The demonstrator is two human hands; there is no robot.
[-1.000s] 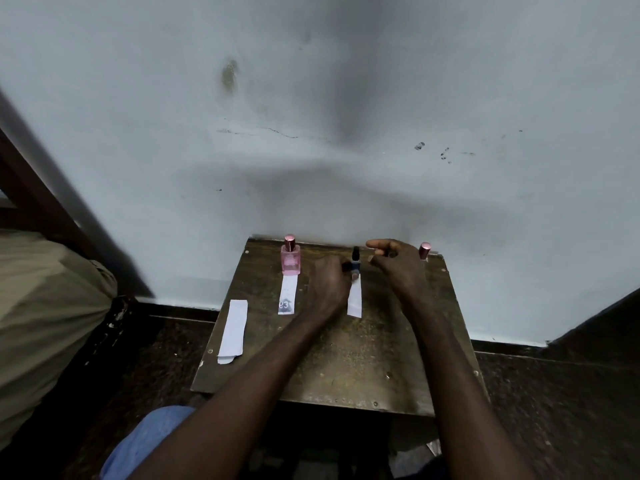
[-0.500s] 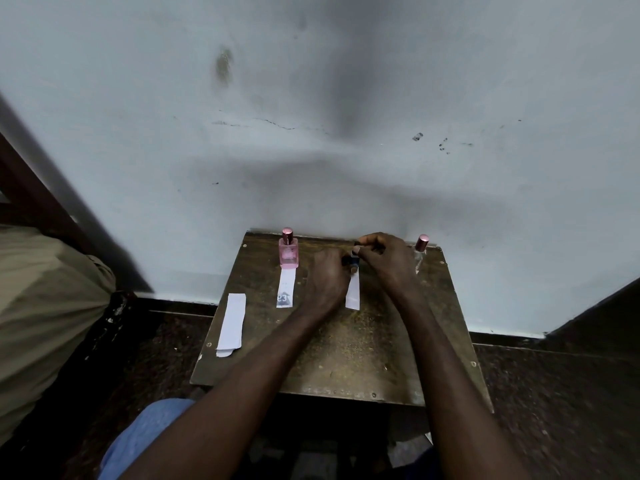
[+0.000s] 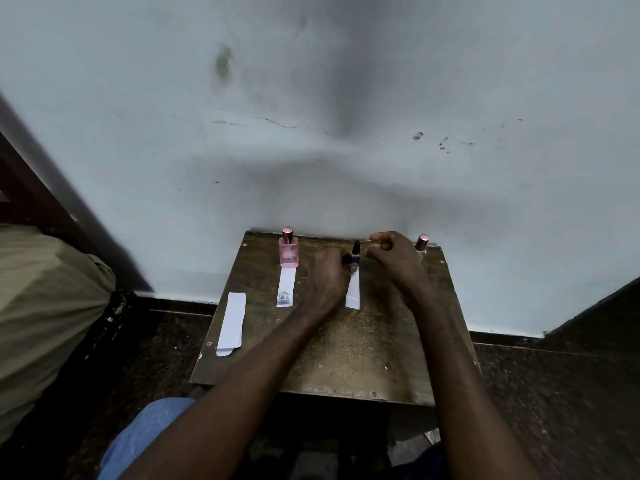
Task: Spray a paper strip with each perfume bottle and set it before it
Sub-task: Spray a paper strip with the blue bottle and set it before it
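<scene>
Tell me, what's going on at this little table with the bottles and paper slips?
A person is testing perfumes on paper strips. The left hand holds a small dark bottle at the middle; the right hand hovers beside it, curled. A pink bottle has a strip before it, as does the dark one. A third bottle has none; spare strips wait at the left edge.

The counter [image 3: 346, 344] under my arms is worn wood, matt and scuffed, with small metal screws along its edges. At its far edge the pink bottle [image 3: 288, 251] looks like glossy clear glass with a shiny metallic rose cap. The strip [image 3: 286, 287] in front of that bottle is matt white paper. Behind the counter, the wall [image 3: 311, 98] is matt, stained paint.
</scene>
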